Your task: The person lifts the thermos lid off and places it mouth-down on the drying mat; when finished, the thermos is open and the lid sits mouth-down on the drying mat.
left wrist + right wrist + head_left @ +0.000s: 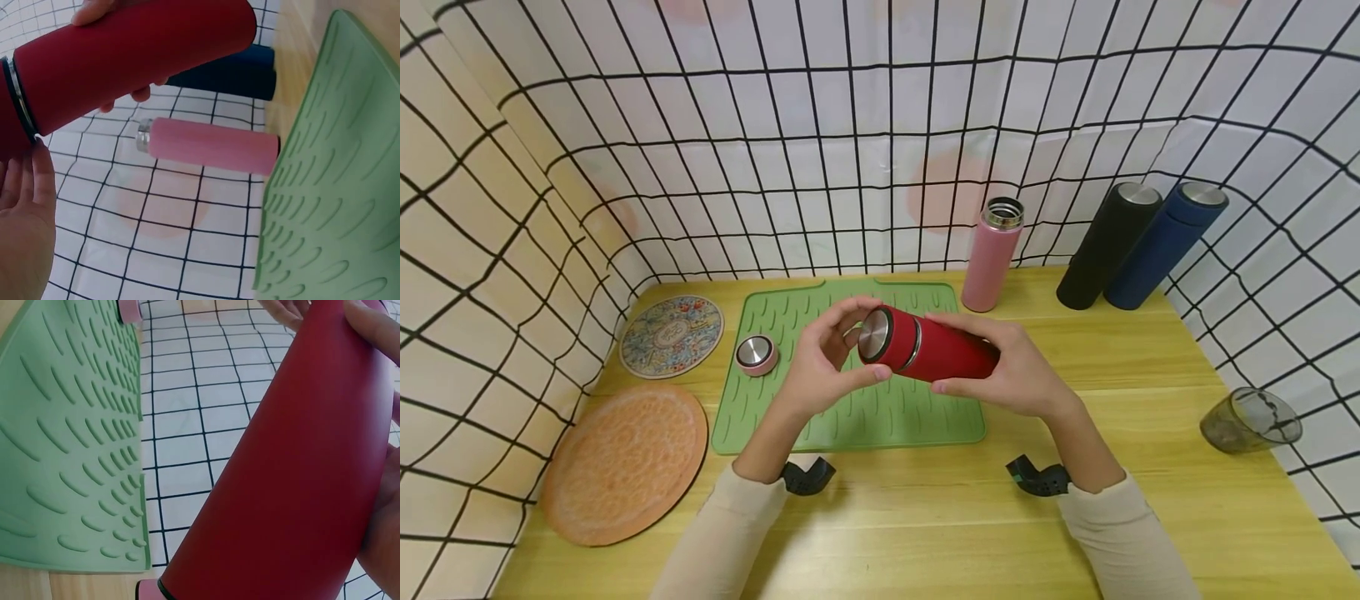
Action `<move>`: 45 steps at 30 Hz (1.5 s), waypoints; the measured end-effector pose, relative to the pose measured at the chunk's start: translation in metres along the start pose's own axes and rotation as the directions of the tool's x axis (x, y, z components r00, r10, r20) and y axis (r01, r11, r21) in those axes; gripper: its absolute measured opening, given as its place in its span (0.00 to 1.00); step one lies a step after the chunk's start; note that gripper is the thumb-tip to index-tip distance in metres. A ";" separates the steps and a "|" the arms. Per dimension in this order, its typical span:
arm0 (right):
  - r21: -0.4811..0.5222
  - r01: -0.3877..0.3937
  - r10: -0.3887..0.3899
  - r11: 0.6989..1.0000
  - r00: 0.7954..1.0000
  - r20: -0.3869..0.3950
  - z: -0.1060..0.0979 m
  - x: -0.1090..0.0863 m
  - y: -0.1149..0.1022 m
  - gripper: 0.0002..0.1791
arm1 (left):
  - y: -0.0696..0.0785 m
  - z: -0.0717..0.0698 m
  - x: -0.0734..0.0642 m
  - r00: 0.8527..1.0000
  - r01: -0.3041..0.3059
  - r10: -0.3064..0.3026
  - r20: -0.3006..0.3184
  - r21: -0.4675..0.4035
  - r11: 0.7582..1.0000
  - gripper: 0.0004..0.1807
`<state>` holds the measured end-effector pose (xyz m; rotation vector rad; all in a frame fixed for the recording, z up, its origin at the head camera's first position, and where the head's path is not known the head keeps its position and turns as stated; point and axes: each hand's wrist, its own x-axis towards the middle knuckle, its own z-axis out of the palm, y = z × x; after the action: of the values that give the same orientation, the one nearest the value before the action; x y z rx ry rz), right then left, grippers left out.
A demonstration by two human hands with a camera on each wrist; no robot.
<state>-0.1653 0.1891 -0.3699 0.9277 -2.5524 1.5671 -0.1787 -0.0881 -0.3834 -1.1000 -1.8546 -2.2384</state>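
A red thermos is held tilted over the green mat, its steel-topped lid toward the left. My right hand grips its body, thumb on the near side and fingers across the far side. At the other end my left hand holds the red lid between thumb and fingers. A thin silver ring shows where lid and body meet. In the left wrist view the left fingertips are right at that seam. The right wrist view is largely filled by the red body.
On the green drying mat lies a pink lid. Behind stands a lidless pink thermos, with a black thermos and a blue one leaning to its right. A dark glass is at right; two round mats lie left.
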 end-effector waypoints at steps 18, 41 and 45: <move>0.046 -0.004 0.002 0.999 1.000 0.031 0.000 -0.001 -0.004 0.42 | -0.003 0.003 0.000 0.998 0.000 0.008 0.070 -0.118 0.993 0.40; -0.090 -0.009 0.007 0.996 1.000 -0.025 0.003 0.000 0.001 0.43 | -0.001 0.005 0.001 0.989 0.082 -0.082 -0.126 -0.008 0.997 0.48; -0.098 -0.030 0.026 0.995 0.999 -0.040 0.003 0.002 0.004 0.43 | 0.000 0.002 0.001 0.977 0.070 -0.073 -0.199 -0.024 0.997 0.49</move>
<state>-0.1675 0.1870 -0.3744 0.8474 -2.6007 1.4361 -0.1781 -0.0856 -0.3823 -0.7873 -1.8236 -2.3095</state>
